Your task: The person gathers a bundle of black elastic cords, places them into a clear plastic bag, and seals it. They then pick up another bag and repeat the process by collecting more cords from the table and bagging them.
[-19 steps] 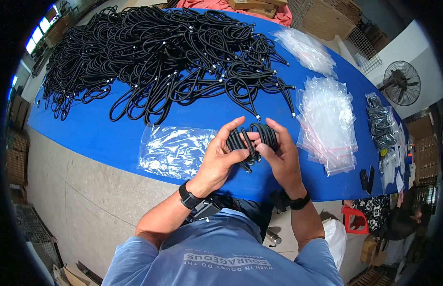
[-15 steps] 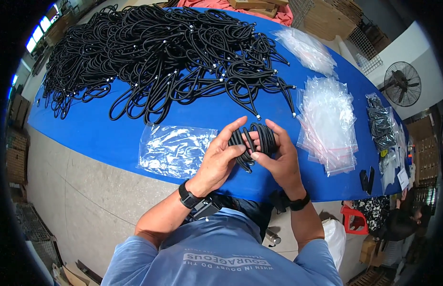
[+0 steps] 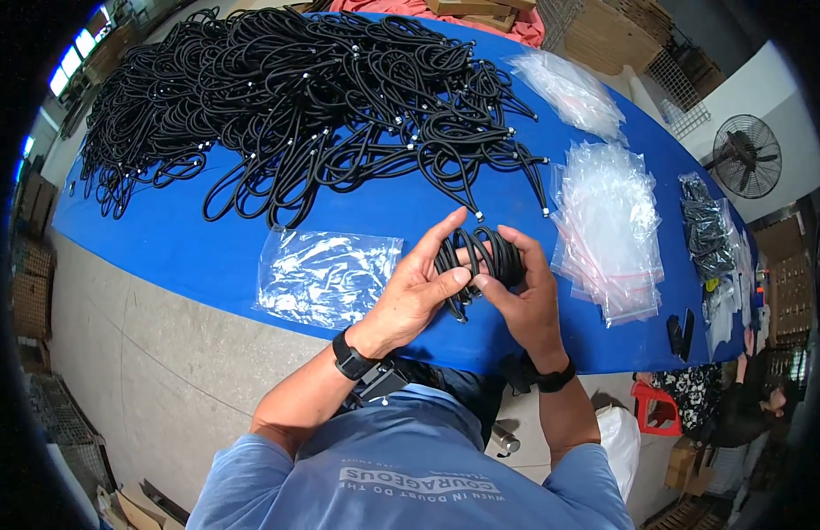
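Both your hands work one coiled black cord [image 3: 500,258], held over the worktop [image 3: 198,252] near its close edge.
Your left grip [image 3: 411,290] pinches the coil's left loops with the thumb, index finger stretched up beside them; your right grip [image 3: 532,302] clasps its right side between thumb and fingers. The loops hide some fingertips, so how those hook in is hard to tell. Just left of the left grip lies a flat clear bag [image 3: 328,278]. Right of the right grip is a stack of clear bags [image 3: 608,230], with a second stack [image 3: 569,93] beyond. Ahead and leftward of both spreads a large heap of black cords [image 3: 251,88].
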Action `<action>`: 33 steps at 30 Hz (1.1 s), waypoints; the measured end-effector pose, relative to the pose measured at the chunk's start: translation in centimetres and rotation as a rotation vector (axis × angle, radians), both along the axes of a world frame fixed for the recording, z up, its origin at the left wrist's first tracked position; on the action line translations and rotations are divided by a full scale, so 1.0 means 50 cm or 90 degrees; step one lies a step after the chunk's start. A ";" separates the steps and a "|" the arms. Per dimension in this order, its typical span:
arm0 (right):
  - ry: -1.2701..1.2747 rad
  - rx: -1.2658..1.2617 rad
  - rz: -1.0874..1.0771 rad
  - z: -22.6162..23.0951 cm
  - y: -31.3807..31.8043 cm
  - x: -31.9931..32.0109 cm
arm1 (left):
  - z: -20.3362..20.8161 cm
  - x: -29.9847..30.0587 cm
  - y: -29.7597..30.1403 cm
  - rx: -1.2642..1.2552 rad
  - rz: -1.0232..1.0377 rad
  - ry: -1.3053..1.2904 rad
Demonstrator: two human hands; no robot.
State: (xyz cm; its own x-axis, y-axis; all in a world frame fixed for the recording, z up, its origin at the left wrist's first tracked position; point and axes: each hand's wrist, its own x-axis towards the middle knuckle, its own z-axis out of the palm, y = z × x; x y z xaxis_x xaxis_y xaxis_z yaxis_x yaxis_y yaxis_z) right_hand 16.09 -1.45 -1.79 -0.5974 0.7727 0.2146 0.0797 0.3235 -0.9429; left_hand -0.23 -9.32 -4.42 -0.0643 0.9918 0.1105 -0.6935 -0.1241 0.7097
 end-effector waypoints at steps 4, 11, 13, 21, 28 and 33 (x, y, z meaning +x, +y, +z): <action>-0.061 0.223 -0.056 -0.005 -0.006 -0.007 | 0.007 -0.002 0.003 0.027 -0.027 -0.040; -0.103 0.322 -0.081 -0.026 -0.004 0.003 | -0.001 -0.004 0.000 0.036 -0.057 -0.083; -0.062 0.255 -0.095 -0.031 -0.022 -0.004 | -0.005 -0.005 -0.004 0.004 -0.030 -0.086; -0.185 0.386 0.162 0.047 -0.027 -0.037 | -0.022 0.001 -0.040 -0.081 0.196 0.004; -0.282 0.447 0.282 0.041 -0.003 -0.094 | -0.045 -0.035 -0.030 -0.136 0.225 -0.061; -0.245 0.366 0.238 0.021 -0.008 -0.105 | -0.060 -0.058 -0.033 -0.177 0.222 -0.122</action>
State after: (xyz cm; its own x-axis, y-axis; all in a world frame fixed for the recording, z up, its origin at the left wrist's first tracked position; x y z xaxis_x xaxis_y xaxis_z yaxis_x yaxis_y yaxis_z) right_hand 10.86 -1.86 -0.75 -0.9097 0.3357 0.2445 0.1563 0.8221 -0.5474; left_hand -3.11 -10.99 -7.40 -0.3919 0.8975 -0.2022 -0.7656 -0.1963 0.6127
